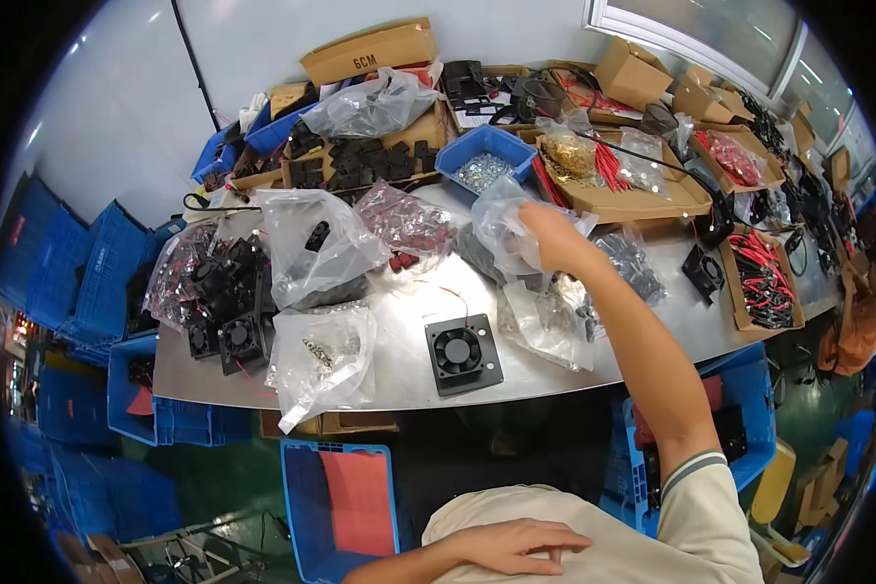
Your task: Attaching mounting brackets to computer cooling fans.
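Observation:
My right hand (549, 236) reaches into a clear plastic bag (501, 219) at the back middle of the metal table; its fingers are hidden by the bag and what they hold cannot be seen. Against my shirt rests my left hand (519, 547), empty, with its fingers stretched out. A black cooling fan on a square plate (460, 354) lies alone near the table's front edge, its thin wires trailing away from me. Just right of it is a bag of small parts (545, 326). To its left lies another clear bag with small metal pieces (323, 358).
More black fans (232, 302) are heaped at the left. Behind the bags stand a blue bin of screws (485, 167) and a cardboard tray of red and gold parts (642, 200). Red and black wires (764, 277) fill a box at the right. A blue crate (300, 516) stands below the table.

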`<state>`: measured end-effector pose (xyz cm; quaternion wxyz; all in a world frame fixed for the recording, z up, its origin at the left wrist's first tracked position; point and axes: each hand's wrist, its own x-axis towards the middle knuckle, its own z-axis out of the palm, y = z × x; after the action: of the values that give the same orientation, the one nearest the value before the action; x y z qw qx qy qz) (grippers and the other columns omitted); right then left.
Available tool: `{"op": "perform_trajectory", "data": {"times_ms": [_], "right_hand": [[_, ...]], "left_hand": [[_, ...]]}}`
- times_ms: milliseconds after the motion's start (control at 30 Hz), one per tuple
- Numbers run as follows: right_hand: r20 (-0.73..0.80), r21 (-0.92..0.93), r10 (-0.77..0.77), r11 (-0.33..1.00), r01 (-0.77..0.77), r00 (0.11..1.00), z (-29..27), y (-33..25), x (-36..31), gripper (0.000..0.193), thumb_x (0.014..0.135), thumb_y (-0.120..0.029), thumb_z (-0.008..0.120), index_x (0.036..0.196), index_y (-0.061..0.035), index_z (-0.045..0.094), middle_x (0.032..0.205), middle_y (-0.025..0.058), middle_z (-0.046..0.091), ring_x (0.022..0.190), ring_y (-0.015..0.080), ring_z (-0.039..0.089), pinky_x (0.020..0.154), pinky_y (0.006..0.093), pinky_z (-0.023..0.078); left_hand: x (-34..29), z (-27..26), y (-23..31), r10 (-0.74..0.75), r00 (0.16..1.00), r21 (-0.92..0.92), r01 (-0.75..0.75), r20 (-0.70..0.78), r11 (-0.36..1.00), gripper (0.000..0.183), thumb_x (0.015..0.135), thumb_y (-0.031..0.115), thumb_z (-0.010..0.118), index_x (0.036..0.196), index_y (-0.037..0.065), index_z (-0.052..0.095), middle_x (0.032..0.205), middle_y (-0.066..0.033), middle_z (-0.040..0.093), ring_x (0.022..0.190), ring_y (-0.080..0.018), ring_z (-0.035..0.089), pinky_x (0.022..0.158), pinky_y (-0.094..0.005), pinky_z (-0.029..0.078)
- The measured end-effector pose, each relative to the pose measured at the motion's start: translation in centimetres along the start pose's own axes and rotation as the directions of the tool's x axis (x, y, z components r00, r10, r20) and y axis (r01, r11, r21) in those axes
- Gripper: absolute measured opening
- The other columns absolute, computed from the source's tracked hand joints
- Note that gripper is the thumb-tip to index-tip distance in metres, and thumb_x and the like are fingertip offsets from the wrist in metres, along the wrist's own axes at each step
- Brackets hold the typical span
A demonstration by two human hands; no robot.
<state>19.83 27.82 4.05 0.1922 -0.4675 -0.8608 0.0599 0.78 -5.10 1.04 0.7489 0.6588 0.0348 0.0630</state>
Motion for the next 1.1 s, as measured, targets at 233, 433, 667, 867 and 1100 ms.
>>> {"op": "perform_trajectory", "data": {"times_ms": [233, 433, 667, 867, 1100], "right_hand": [[0.198, 0.616, 0.3, 0.702, -0.357, 0.933, -5.9, -0.4, -0.7, 0.023, 0.084, -0.008, 0.071, 0.104, 0.0002, 0.065, 0.089, 0.004, 0.067, 0.083, 0.0122, 0.065, 0.072, 0.0296, 0.052], [0.087, 0.853, 0.353, 0.456, -0.252, 0.932, -7.5, -1.3, -3.8, 0.019, 0.092, -0.004, 0.063, 0.11, 0.0001, 0.062, 0.095, 0.0026, 0.067, 0.084, 0.011, 0.067, 0.075, 0.0245, 0.052], [0.01, 0.855, 0.372, 0.478, -0.201, 0.928, -6.6, -1.6, -5.1, 0.021, 0.093, -0.005, 0.063, 0.113, 0.0, 0.062, 0.098, 0.003, 0.067, 0.085, 0.0107, 0.067, 0.076, 0.0248, 0.052], [-0.124, 0.694, 0.364, 0.697, -0.182, 0.923, -5.8, -1.9, -3.8, 0.027, 0.093, -0.005, 0.063, 0.119, -0.0008, 0.061, 0.1, 0.0041, 0.068, 0.086, 0.0116, 0.066, 0.078, 0.0261, 0.052], [-0.361, 0.593, 0.354, 0.801, -0.081, 0.863, -6.8, -3.3, -4.5, 0.02, 0.09, -0.002, 0.063, 0.11, -0.0008, 0.066, 0.098, 0.0059, 0.069, 0.087, 0.0128, 0.064, 0.079, 0.0276, 0.05]], "left_hand": [[2.0, -0.1, -0.2, -0.009, 1.0, 0.005, 0.009, -0.017, 1.0, 0.048, 0.099, 0.023, 0.059, 0.143, 0.005, 0.049, 0.121, -0.01, 0.057, 0.083, -0.0192, 0.054, 0.088, -0.0338, 0.046], [0.9, -1.5, -1.2, -0.07, 0.993, -0.042, 0.067, -0.098, 0.997, 0.047, 0.097, 0.023, 0.061, 0.14, 0.007, 0.052, 0.121, -0.01, 0.06, 0.091, -0.0185, 0.055, 0.087, -0.0297, 0.047], [0.6, -2.5, -0.4, -0.084, 0.995, -0.078, 0.08, -0.052, 0.994, 0.047, 0.097, 0.02, 0.063, 0.14, 0.005, 0.052, 0.119, -0.0091, 0.057, 0.09, -0.0157, 0.054, 0.081, -0.0267, 0.046], [1.0, -1.5, -1.5, -0.083, 0.997, -0.094, 0.082, -0.008, 0.992, 0.048, 0.098, 0.02, 0.063, 0.14, 0.001, 0.051, 0.119, -0.0096, 0.055, 0.092, -0.0173, 0.056, 0.084, -0.0287, 0.047], [1.0, -1.6, -2.2, -0.028, 0.99, 0.009, 0.03, -0.141, 1.0, 0.049, 0.096, 0.022, 0.065, 0.14, 0.003, 0.052, 0.133, -0.0139, 0.055, 0.113, -0.0236, 0.061, 0.099, -0.0332, 0.048]]}}
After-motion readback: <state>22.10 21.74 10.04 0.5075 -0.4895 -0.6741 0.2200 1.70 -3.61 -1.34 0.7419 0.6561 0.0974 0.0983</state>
